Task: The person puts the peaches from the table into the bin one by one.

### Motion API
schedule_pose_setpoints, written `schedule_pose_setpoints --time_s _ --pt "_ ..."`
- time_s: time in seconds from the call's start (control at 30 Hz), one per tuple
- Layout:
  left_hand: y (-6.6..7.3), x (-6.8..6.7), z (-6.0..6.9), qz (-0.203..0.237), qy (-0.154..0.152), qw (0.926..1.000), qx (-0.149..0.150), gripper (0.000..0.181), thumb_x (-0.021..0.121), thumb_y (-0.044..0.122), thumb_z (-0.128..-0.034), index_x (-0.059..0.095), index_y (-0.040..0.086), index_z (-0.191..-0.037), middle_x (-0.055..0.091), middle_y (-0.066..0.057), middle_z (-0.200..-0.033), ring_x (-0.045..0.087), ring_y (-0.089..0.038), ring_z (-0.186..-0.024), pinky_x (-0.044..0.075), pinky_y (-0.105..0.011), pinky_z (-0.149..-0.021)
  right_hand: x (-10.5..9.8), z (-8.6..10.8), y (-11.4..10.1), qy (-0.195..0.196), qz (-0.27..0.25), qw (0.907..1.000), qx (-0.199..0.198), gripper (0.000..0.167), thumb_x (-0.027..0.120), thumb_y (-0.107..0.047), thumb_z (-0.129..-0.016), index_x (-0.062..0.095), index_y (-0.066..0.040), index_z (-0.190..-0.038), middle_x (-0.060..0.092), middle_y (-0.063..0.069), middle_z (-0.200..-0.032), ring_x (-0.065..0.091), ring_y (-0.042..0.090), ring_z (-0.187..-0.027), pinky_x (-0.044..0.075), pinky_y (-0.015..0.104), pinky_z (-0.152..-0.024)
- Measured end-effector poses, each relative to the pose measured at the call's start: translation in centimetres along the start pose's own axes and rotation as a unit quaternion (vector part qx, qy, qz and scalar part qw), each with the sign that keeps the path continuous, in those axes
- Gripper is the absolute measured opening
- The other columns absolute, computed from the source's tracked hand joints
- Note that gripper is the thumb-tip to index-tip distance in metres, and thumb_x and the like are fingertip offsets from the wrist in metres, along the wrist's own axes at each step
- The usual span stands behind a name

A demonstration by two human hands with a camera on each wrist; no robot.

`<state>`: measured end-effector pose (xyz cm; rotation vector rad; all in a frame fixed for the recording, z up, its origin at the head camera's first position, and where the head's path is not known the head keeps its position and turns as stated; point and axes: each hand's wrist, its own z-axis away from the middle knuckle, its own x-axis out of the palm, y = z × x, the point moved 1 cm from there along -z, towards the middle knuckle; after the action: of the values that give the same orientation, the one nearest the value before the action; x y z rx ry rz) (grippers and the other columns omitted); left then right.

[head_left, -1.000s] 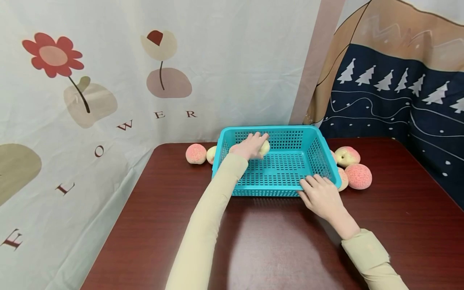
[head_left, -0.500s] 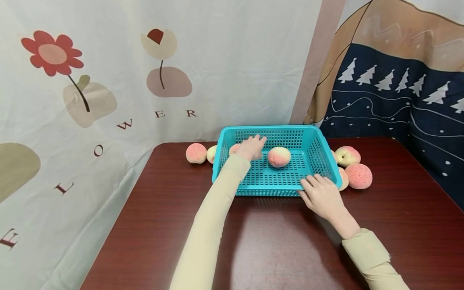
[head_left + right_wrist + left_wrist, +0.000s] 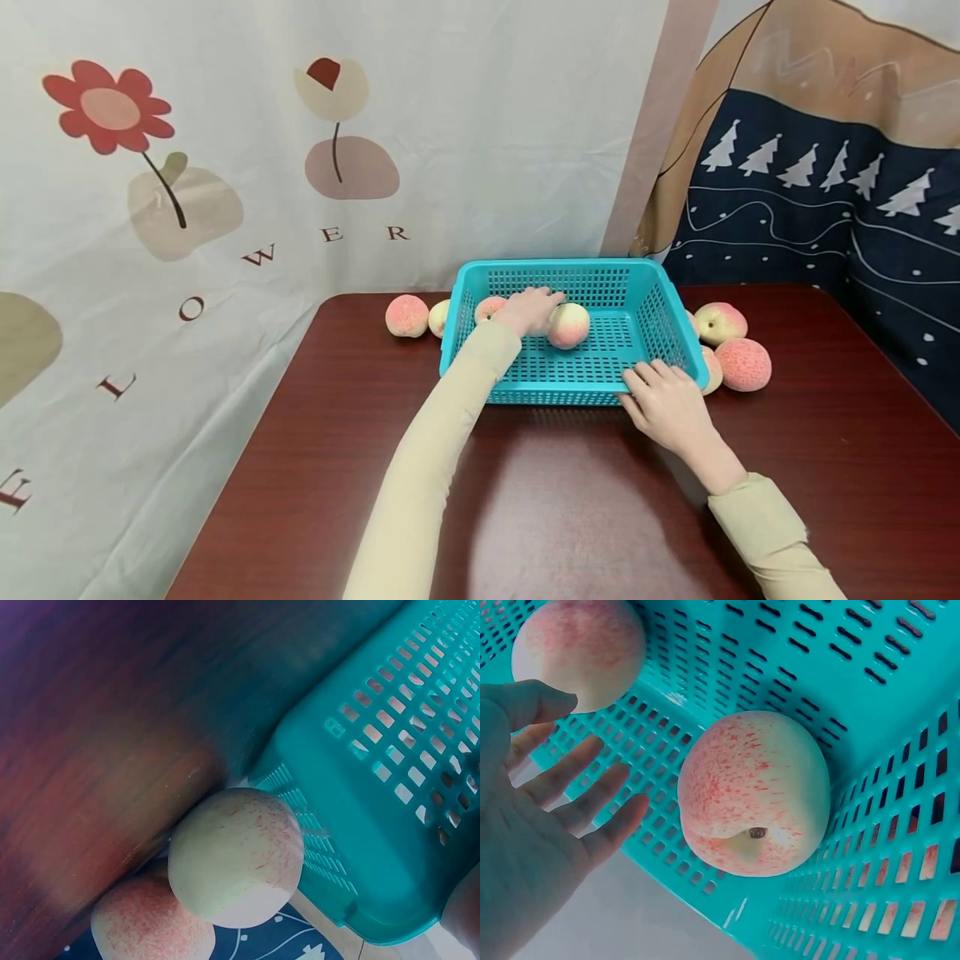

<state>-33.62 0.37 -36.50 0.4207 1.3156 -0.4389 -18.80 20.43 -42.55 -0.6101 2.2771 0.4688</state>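
A turquoise plastic basket [image 3: 525, 388] with slotted walls stands on the table. My left hand [image 3: 531, 310] is inside it, fingers extended and spread, between two pink-and-yellow peaches. One peach [image 3: 568, 326] lies just right of its fingertips; in the left wrist view the thumb overlaps that peach [image 3: 581, 652], and I cannot tell whether they touch. The other peach [image 3: 491, 308] sits in the basket's left back part, seen whole in the left wrist view [image 3: 754, 793]. With fingers over the front rim near the right corner, my right hand [image 3: 664, 408] grips the basket.
Against the basket's right outer side rest several peaches, among them a pinker one [image 3: 743, 364] and a yellowish one [image 3: 720, 323]. Two more, a pink peach [image 3: 407, 316] and a partly hidden one [image 3: 438, 318], lie to its left. A patterned curtain [image 3: 487, 142] hangs behind the table [image 3: 555, 500].
The left hand first covered the right-hand peach, drew back left of it, then moved slightly right again. That peach turned and shifted a little left. The right hand stays on the rim.
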Motion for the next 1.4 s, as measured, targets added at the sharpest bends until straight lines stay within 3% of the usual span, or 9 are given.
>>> schedule_pose_setpoints --time_s 0.1,0.23,0.5,0.7,0.83,0.9,1.03,1.2,1.4 --pt "-0.5 -0.3 0.4 0.033 -0.004 0.9993 -0.017 0.057 0.055 0.033 -0.0954 0.033 0.024 -0.147 0.033 -0.005 -0.154 0.034 -0.026 -0.141 0.036 -0.047 -0.110 0.0 0.0 0.0 0.001 0.000 1.0000 0.000 0.021 0.053 -0.025 -0.083 0.056 -0.004 -0.083 0.058 0.012 -0.079 0.051 0.028 -0.068 0.041 0.038 -0.057" --pt "-1.4 -1.0 1.4 0.083 0.002 0.9958 -0.038 0.052 0.051 0.028 -0.0976 0.034 0.024 -0.147 0.034 -0.003 -0.153 0.036 -0.022 -0.140 0.039 -0.042 -0.107 0.1 0.0 0.0 0.003 0.001 1.0000 0.000 0.022 0.053 -0.026 -0.084 0.056 -0.004 -0.083 0.058 0.011 -0.078 0.051 0.028 -0.068 0.041 0.038 -0.056" --pt "-3.7 -3.2 3.9 0.117 0.052 0.9914 -0.026 0.044 0.047 0.020 -0.0992 0.039 0.014 -0.143 0.044 -0.009 -0.145 0.052 -0.025 -0.123 0.045 -0.038 -0.099 0.1 0.0 0.0 0.005 0.003 1.0000 -0.002 0.023 0.051 -0.026 -0.085 0.056 -0.004 -0.083 0.057 0.011 -0.078 0.051 0.028 -0.068 0.042 0.039 -0.056" --pt "-7.0 -3.8 6.0 0.151 0.119 0.9801 -0.048 0.042 0.050 0.020 -0.0981 0.043 0.011 -0.139 0.054 -0.013 -0.134 0.058 -0.028 -0.112 0.048 -0.041 -0.093 0.0 -0.1 -0.1 0.007 0.001 1.0000 -0.003 0.021 0.053 -0.026 -0.084 0.054 -0.004 -0.082 0.056 0.011 -0.077 0.050 0.028 -0.067 0.040 0.038 -0.055" --pt "-9.7 -3.6 7.0 0.151 0.176 0.9686 -0.089 0.040 0.051 0.024 -0.0969 0.048 0.010 -0.134 0.056 -0.014 -0.130 0.055 -0.029 -0.117 0.047 -0.045 -0.094 0.0 -0.2 -0.1 0.007 0.002 1.0000 -0.002 0.019 0.058 -0.023 -0.081 0.054 -0.004 -0.081 0.056 0.011 -0.077 0.050 0.028 -0.067 0.041 0.038 -0.055" --pt "-11.0 -3.2 7.5 0.149 0.189 0.9641 -0.112 0.041 0.051 0.026 -0.0969 0.048 0.009 -0.134 0.054 -0.014 -0.133 0.051 -0.032 -0.122 0.045 -0.047 -0.097 -0.1 -0.1 -0.1 0.006 0.002 1.0000 -0.002 0.019 0.061 -0.022 -0.080 0.054 -0.004 -0.081 0.056 0.011 -0.076 0.050 0.028 -0.067 0.041 0.038 -0.055" --pt "-13.3 -2.2 8.4 0.152 0.185 0.9592 -0.150 0.044 0.048 0.027 -0.0974 0.046 0.007 -0.136 0.047 -0.017 -0.140 0.041 -0.039 -0.130 0.040 -0.051 -0.102 -0.1 -0.1 -0.1 0.007 0.001 1.0000 -0.001 0.019 0.063 -0.021 -0.079 0.054 -0.005 -0.081 0.056 0.010 -0.076 0.050 0.027 -0.066 0.040 0.037 -0.055" --pt "-15.6 -0.8 9.1 0.153 0.153 0.9596 -0.180 0.046 0.046 0.025 -0.0979 0.041 0.005 -0.139 0.041 -0.020 -0.143 0.035 -0.044 -0.130 0.037 -0.053 -0.104 0.0 -0.1 -0.1 0.007 0.000 1.0000 -0.002 0.018 0.060 -0.022 -0.080 0.056 -0.004 -0.082 0.056 0.010 -0.076 0.050 0.027 -0.067 0.040 0.037 -0.055" --pt "-17.4 1.0 9.1 0.152 0.116 0.9612 -0.200 0.052 0.040 0.027 -0.0996 0.033 0.003 -0.144 0.034 -0.022 -0.149 0.030 -0.045 -0.135 0.033 -0.055 -0.108 -0.1 -0.1 -0.1 0.004 -0.003 1.0000 0.001 0.019 0.060 -0.023 -0.080 0.056 -0.004 -0.083 0.056 0.010 -0.076 0.050 0.027 -0.068 0.041 0.038 -0.056"
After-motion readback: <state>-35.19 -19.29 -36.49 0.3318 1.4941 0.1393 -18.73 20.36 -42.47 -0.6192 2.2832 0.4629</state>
